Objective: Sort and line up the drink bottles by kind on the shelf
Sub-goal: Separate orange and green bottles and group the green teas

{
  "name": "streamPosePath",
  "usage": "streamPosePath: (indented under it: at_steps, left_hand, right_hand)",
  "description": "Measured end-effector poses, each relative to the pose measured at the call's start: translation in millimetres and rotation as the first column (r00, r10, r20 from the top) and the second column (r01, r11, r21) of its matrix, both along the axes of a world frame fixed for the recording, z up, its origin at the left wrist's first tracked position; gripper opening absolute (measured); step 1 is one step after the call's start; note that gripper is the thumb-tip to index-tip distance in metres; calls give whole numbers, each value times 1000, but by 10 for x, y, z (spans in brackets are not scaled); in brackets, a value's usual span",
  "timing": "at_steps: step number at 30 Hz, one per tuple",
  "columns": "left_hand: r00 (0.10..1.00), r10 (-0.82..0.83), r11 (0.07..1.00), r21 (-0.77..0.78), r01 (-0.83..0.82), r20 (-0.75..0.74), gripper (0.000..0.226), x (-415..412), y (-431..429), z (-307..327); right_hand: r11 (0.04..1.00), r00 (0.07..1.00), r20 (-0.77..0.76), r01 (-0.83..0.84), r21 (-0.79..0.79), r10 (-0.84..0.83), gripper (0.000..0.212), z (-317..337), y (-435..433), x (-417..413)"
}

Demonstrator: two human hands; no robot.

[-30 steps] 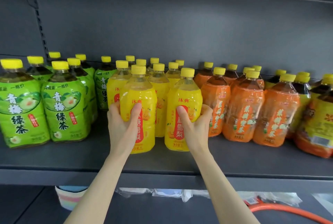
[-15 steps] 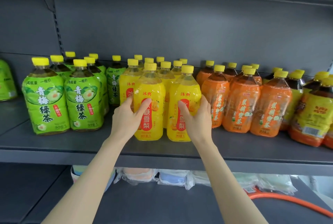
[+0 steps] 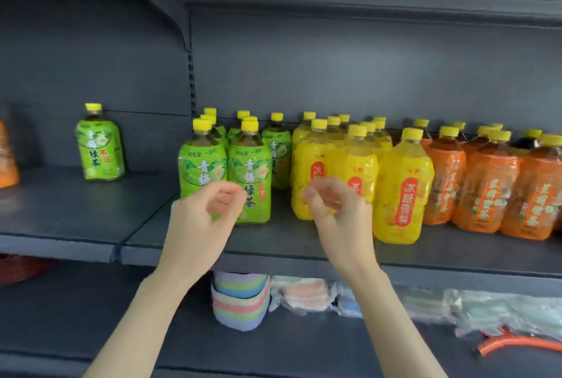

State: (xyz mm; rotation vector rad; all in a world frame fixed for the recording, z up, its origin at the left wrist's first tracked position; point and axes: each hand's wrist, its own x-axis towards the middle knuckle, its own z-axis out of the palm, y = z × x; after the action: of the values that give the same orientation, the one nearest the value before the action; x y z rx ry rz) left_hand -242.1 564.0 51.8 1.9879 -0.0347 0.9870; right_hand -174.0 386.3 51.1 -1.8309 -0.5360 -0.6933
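Three kinds — green bottles (image 3: 249, 171) "青梅绿茶", yellow bottles (image 3: 404, 195) "冰糖雪梨", orange bottles (image 3: 486, 192)

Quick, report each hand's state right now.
Left hand: open, fingers loosely curled, holding nothing.
Right hand: open, fingers loosely curled, holding nothing.

green bottles (image 3: 249, 177), yellow bottles (image 3: 403, 189), orange bottles (image 3: 486, 189), yellow caps (image 3: 412, 133), grey shelf (image 3: 273, 241)

The left hand (image 3: 203, 219) and right hand (image 3: 337, 213) hover loosely curled, empty, before the shelf (image 3: 273, 244): green bottles (image 3: 249, 174), yellow bottles (image 3: 404, 183), orange bottles (image 3: 486, 189) grouped, lone green bottle (image 3: 98, 146) well apart.
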Motion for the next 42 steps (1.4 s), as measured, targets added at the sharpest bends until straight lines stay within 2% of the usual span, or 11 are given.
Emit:
streamPosePath:
  at_steps: [6,13,23,30,33,39,42]
  left_hand:
    - [993,106,994,-17,-107,-47,8,-856,1277,-280]
    - [970,239,970,-35,-240,-31,10,-1294,2494,-249]
    - [946,322,946,-35,-321,37,12,-974,3966,-227]
    - [929,369,924,-122,-363,33,19,-277,5075,-216]
    - [919,393,903,-180,-390,-20,41,36,5519,-273]
    - [872,458,848,-209,-487,-172,108,678,6282,-282]
    - [912,355,886,-238,-398,-203,118,946,6507,-270]
  right_hand:
    - [986,980,-114,-162,26,164,10,-319,1336,-597]
    - [948,941,-131,-317,-17,312,12,-228,2688,-903]
    - [914,907,-111,-406,20,406,16,-147,4297,-515]
    - [931,923,-128,-363,22,363,17,-59,5321,27]
    - [950,937,-162,-313,1,309,17,-58,5634,260]
    - [985,965,-224,-155,-76,134,34,-130,6110,735]
    - [991,980,-201,-26,-132,-1,49,-160,6293,927]
